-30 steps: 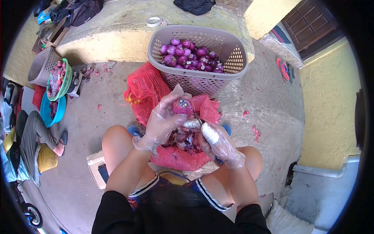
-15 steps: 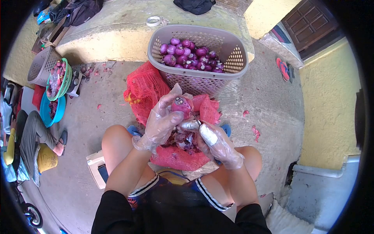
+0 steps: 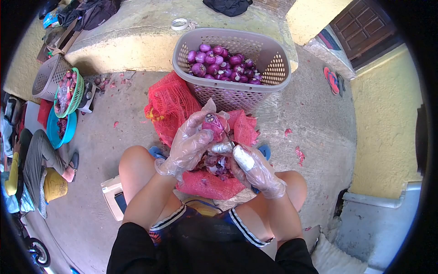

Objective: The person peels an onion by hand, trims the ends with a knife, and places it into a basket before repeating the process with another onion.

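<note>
My gloved left hand (image 3: 189, 144) grips a glossy magenta onion (image 3: 214, 124) with pale scuffed patches, while my gloved right hand (image 3: 255, 168) curls just nearer me, its hold unclear.

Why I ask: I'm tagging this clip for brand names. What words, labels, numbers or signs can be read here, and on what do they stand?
No text can be read.
The onion in the gloved left hand shows dark marks, too blurred to read as print.
The grey basket, the red mesh sack and the white stool show no legible print.
</note>
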Motion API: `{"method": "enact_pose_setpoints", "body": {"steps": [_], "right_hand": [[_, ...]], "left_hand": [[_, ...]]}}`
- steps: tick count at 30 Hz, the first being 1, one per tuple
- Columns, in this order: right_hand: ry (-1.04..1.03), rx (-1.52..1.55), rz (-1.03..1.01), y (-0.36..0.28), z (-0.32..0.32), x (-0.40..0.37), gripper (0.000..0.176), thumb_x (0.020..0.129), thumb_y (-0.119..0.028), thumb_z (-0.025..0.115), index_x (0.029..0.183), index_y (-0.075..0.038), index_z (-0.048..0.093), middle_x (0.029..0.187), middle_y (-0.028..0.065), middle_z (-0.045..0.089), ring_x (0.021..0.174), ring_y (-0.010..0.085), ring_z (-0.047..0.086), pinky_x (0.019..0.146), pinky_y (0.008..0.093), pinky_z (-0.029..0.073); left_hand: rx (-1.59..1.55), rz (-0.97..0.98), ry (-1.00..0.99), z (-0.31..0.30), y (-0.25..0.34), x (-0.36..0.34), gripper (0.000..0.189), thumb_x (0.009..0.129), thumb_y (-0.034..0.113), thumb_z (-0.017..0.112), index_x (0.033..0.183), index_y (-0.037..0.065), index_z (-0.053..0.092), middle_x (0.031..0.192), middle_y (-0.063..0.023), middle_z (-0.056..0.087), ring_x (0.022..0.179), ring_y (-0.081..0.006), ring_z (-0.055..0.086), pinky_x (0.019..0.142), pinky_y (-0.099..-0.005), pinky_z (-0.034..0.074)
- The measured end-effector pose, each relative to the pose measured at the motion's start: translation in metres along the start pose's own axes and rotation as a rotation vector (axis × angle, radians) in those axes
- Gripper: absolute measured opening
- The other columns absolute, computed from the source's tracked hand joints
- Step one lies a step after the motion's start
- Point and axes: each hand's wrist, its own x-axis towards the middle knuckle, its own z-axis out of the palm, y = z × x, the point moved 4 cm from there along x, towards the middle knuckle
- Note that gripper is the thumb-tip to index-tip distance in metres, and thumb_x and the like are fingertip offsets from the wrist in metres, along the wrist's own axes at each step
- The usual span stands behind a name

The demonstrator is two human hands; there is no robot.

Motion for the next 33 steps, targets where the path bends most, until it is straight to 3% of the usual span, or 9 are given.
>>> {"method": "enact_pose_setpoints", "body": {"steps": [2, 5, 15, 18, 21, 24, 27, 31, 33], "right_hand": [[0.015, -0.026, 0.027, 0.004, 0.000, 0.002, 0.037, 0.101, -0.024, 0.052, 0.131, -0.002, 0.051, 0.097, 0.0020, 0.060, 0.075, 0.0053, 0.058, 0.056, 0.0143, 0.047], [0.044, -0.155, 0.028, 0.009, 0.005, 0.004, 0.037, 0.101, -0.024, 0.052, 0.131, -0.002, 0.051, 0.094, 0.0005, 0.060, 0.072, 0.0035, 0.056, 0.054, 0.0143, 0.045], [0.006, 0.151, 0.006, 0.033, 0.000, 0.012, 0.029, 0.101, -0.016, 0.051, 0.128, -0.004, 0.052, 0.085, -0.0014, 0.059, 0.063, 0.0029, 0.055, 0.051, 0.0153, 0.044], [0.078, -0.146, -0.023, 0.023, 0.008, 0.007, 0.028, 0.103, -0.018, 0.047, 0.127, -0.005, 0.052, 0.081, -0.0011, 0.057, 0.060, 0.0035, 0.054, 0.051, 0.0162, 0.044], [0.137, -0.012, 0.123, 0.024, 0.007, 0.008, 0.030, 0.103, -0.021, 0.046, 0.128, -0.005, 0.053, 0.079, -0.0019, 0.055, 0.059, 0.0033, 0.051, 0.051, 0.0162, 0.042], [0.053, -0.300, 0.136, 0.008, 0.008, 0.002, 0.037, 0.102, -0.026, 0.048, 0.131, -0.003, 0.051, 0.082, 0.0011, 0.060, 0.060, 0.0084, 0.056, 0.054, 0.0212, 0.046], [0.028, -0.643, -0.025, 0.012, -0.009, 0.001, 0.045, 0.100, -0.029, 0.053, 0.137, -0.005, 0.047, 0.088, 0.0061, 0.066, 0.068, 0.0158, 0.064, 0.060, 0.0297, 0.050], [0.198, -1.095, -0.376, -0.009, -0.004, -0.006, 0.052, 0.097, -0.031, 0.056, 0.142, -0.009, 0.043, 0.088, 0.0128, 0.071, 0.076, 0.0275, 0.071, 0.066, 0.0393, 0.052], [0.277, -1.171, -0.429, -0.016, 0.000, -0.008, 0.051, 0.095, -0.029, 0.059, 0.141, -0.009, 0.044, 0.082, 0.0140, 0.071, 0.074, 0.0315, 0.070, 0.064, 0.0405, 0.052]], "left_hand": [[-0.070, -0.061, 0.023, 0.004, 0.002, 0.000, 0.077, 0.082, 0.031, 0.077, 0.144, 0.013, 0.036, 0.137, -0.0139, 0.049, 0.122, -0.0326, 0.054, 0.101, -0.0468, 0.049], [-0.166, -0.036, 0.023, 0.006, 0.005, 0.001, 0.063, 0.085, 0.023, 0.074, 0.138, 0.007, 0.042, 0.136, -0.0174, 0.051, 0.116, -0.0297, 0.058, 0.098, -0.0468, 0.051], [-0.297, -0.134, 0.037, -0.005, -0.008, 0.001, 0.070, 0.089, 0.037, 0.068, 0.143, 0.008, 0.036, 0.135, -0.0140, 0.051, 0.118, -0.0267, 0.057, 0.106, -0.0465, 0.046], [-0.252, -0.091, 0.078, 0.003, -0.003, -0.002, 0.070, 0.089, 0.037, 0.068, 0.144, 0.008, 0.035, 0.135, -0.0140, 0.050, 0.119, -0.0266, 0.056, 0.107, -0.0469, 0.044], [-0.234, -0.083, 0.060, 0.002, -0.004, -0.001, 0.071, 0.089, 0.038, 0.068, 0.145, 0.010, 0.034, 0.136, -0.0138, 0.050, 0.120, -0.0263, 0.056, 0.108, -0.0467, 0.043], [-0.236, -0.078, 0.064, -0.001, -0.003, 0.000, 0.071, 0.089, 0.038, 0.068, 0.146, 0.013, 0.033, 0.137, -0.0138, 0.049, 0.120, -0.0263, 0.056, 0.107, -0.0459, 0.045], [-0.282, -0.075, 0.126, 0.006, 0.006, 0.002, 0.071, 0.088, 0.035, 0.070, 0.145, 0.013, 0.034, 0.137, -0.0143, 0.048, 0.120, -0.0266, 0.055, 0.105, -0.0448, 0.047], [-0.220, 0.000, 0.070, 0.004, 0.007, 0.002, 0.072, 0.085, 0.026, 0.074, 0.144, 0.012, 0.036, 0.139, -0.0159, 0.047, 0.123, -0.0267, 0.054, 0.104, -0.0438, 0.048], [-0.166, 0.021, 0.048, 0.003, 0.005, 0.001, 0.073, 0.084, 0.024, 0.076, 0.144, 0.013, 0.036, 0.140, -0.0156, 0.047, 0.125, -0.0274, 0.052, 0.105, -0.0436, 0.046]]}}
